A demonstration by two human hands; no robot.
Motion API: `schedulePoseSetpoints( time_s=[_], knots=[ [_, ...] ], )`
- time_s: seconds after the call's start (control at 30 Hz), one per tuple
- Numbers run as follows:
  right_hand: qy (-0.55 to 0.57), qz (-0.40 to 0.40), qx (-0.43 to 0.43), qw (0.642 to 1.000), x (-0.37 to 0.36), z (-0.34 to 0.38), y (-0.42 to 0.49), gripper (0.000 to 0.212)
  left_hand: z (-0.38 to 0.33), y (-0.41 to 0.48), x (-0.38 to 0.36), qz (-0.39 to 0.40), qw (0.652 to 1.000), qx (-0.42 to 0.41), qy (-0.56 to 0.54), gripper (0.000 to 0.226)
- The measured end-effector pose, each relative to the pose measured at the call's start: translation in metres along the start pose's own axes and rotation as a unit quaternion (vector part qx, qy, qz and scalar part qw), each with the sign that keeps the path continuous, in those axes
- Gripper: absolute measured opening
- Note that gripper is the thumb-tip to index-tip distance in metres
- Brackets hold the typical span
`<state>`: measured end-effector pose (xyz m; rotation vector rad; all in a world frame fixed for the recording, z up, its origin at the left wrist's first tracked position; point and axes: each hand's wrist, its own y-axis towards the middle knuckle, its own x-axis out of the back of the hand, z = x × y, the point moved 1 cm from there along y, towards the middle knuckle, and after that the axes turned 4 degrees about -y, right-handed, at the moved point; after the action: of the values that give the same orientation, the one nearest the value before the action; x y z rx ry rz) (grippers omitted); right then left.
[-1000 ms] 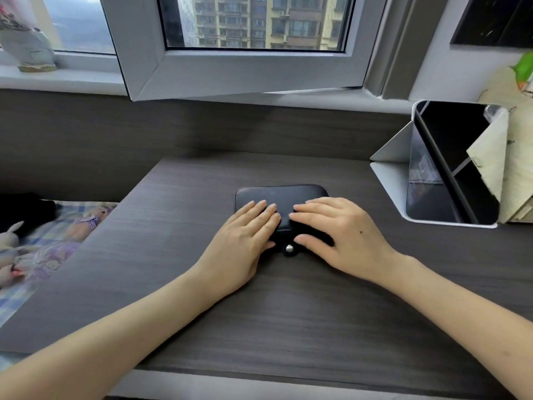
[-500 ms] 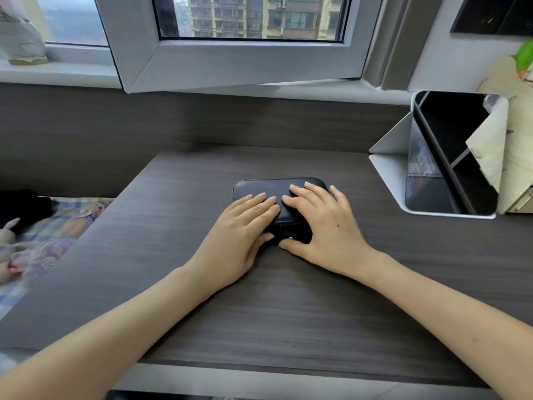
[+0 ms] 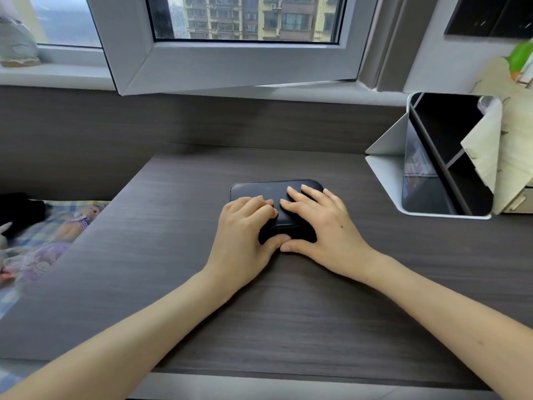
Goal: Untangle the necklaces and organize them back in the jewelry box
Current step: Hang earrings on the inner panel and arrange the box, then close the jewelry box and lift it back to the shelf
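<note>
The closed lid hides whatever the black jewelry box (image 3: 259, 189) holds, and both thumbs, meeting tip to tip, cover its near edge. The left hand (image 3: 242, 229) grips it, fingers (image 3: 259, 204) curled over the lid's left half and thumb against the front. The right hand (image 3: 326, 226) lies flatter, fingers (image 3: 311, 192) spread and nearly straight on the lid. Beyond the fingertips the dark desk (image 3: 173, 255) runs to the wall. Well to the right of the right fingers stands a propped tablet (image 3: 441, 157).
</note>
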<state>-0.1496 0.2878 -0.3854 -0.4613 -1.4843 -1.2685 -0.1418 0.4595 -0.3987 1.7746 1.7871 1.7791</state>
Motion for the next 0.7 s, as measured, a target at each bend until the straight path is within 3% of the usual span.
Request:
schedulePoseSetpoints(
  time_s=[0.17,0.33,0.4,0.47,0.57,0.63,0.7],
  knots=[
    [-0.087,-0.051,0.049,0.994,-0.008,-0.001,0.000,0.067,0.000,0.000,0.000,0.009,1.000,0.017,-0.008,0.038],
    [-0.066,-0.076,0.050,0.994,-0.011,-0.002,-0.002,0.064,-0.002,-0.001,0.006,0.013,0.997,0.042,-0.056,0.044],
    [-0.049,-0.067,0.035,0.996,-0.011,-0.002,-0.004,0.065,-0.005,-0.001,0.015,0.003,0.988,0.106,-0.114,0.048],
    [-0.035,-0.062,0.010,0.997,-0.009,-0.001,-0.006,0.067,0.001,-0.001,0.024,-0.025,0.965,0.231,-0.124,0.052],
    [-0.024,-0.062,-0.062,0.996,-0.004,0.002,-0.011,0.075,0.018,0.001,0.033,0.063,0.890,0.438,-0.105,0.070],
    [0.038,-0.011,-0.138,0.990,0.003,0.002,-0.014,0.096,0.023,0.005,0.035,0.107,0.869,0.467,-0.124,0.077],
    [0.109,0.024,-0.196,0.974,0.013,-0.001,-0.020,0.102,0.022,0.008,0.036,0.137,0.859,0.471,-0.145,0.078]
  ],
)
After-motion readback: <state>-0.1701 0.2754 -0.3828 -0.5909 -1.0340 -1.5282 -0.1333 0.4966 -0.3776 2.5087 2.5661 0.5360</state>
